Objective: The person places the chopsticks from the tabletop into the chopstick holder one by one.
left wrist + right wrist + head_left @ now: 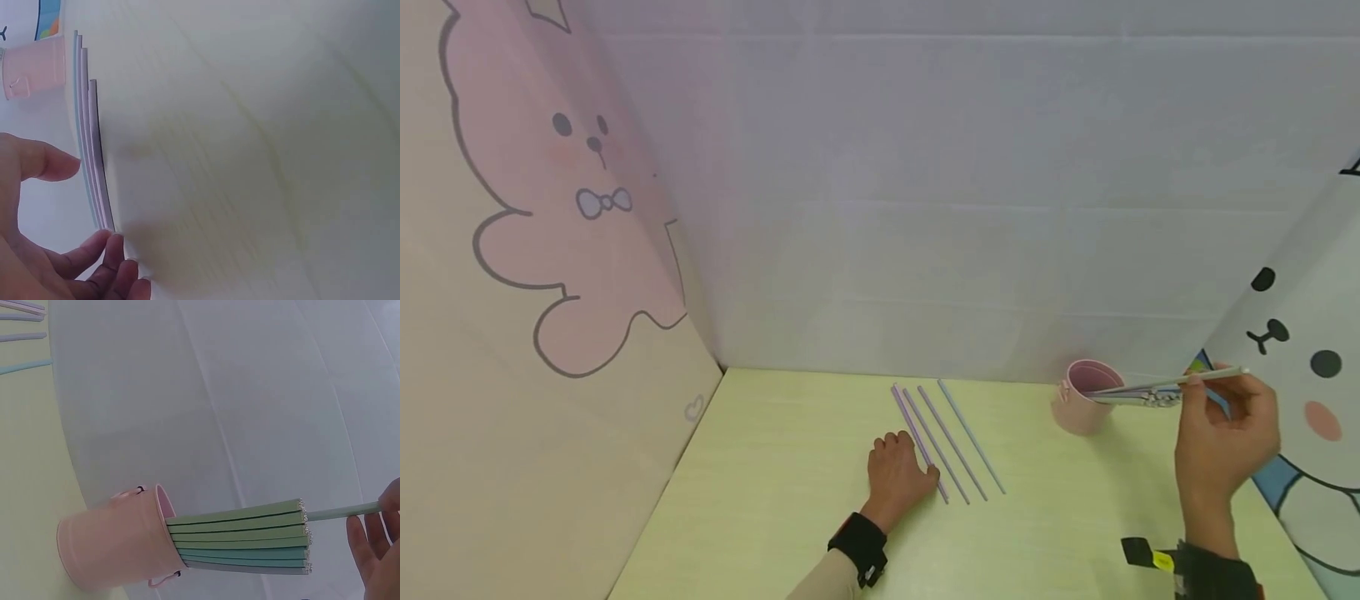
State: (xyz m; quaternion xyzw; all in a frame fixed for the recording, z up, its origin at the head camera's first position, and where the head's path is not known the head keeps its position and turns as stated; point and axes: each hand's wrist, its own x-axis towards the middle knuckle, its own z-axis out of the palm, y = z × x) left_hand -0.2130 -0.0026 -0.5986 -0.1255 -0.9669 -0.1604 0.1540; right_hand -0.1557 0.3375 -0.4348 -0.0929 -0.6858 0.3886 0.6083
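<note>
My right hand [1228, 433] is raised beside the pink bucket [1078, 412] and pinches a pale green stick [344, 512]. The stick slants from the bucket up to my fingertips, above a bundle of green, teal and lilac sticks [244, 537] that juts from the rim. My left hand [898, 479] rests on the table at the lilac sticks [928, 442], its thumb tip right at the leftmost ones. In the left wrist view its fingertips [114, 247] are close to the sticks' ends, and the thumb is spread from the fingers.
Several lilac sticks and a blue stick [972, 435] lie side by side on the pale yellow table [775, 467]. A white cloth wall [925, 208] stands behind, with cartoon-printed sheets on both sides. A handle [164, 580] hangs on the bucket.
</note>
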